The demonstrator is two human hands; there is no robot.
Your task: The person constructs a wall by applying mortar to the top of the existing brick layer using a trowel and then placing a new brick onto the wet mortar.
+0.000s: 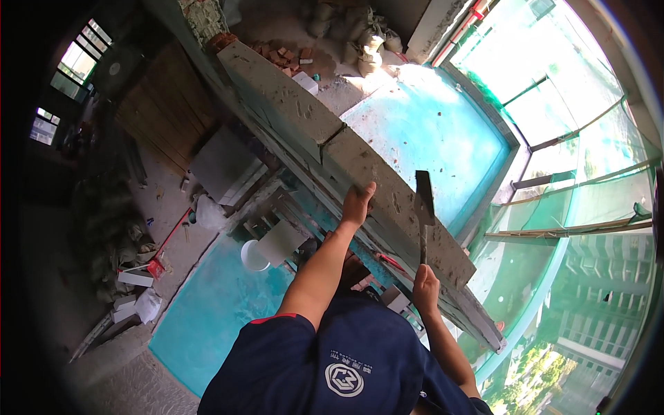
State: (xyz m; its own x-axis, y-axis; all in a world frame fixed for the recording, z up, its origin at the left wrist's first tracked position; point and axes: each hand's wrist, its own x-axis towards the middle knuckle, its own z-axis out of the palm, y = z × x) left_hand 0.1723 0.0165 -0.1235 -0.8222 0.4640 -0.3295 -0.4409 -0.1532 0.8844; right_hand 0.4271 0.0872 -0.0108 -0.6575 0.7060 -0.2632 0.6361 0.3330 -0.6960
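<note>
A block wall point(373, 162) runs slantwise from the far left to the near right, just in front of the person. Its top is dull grey-brown and dusty, scarred with small pits and short gouges, and a dark, narrow joint point(332, 133) crosses it left of the hands. The right hand point(426, 285) is closed round the lower handle of a flat-bladed tool point(425, 198), which points away from the person above the wall's right part. Its blade is dark, straight-sided and roughly rectangular, narrowing to a slim, greyish handle. I cannot tell whether the blade touches the blocks. The left hand point(357, 207) lies at the wall's near edge, thumb pointing far; its other fingers are mostly hidden, so their spread cannot be told. Beyond the wall lies a bright blue floor covering point(408, 124).
</note>
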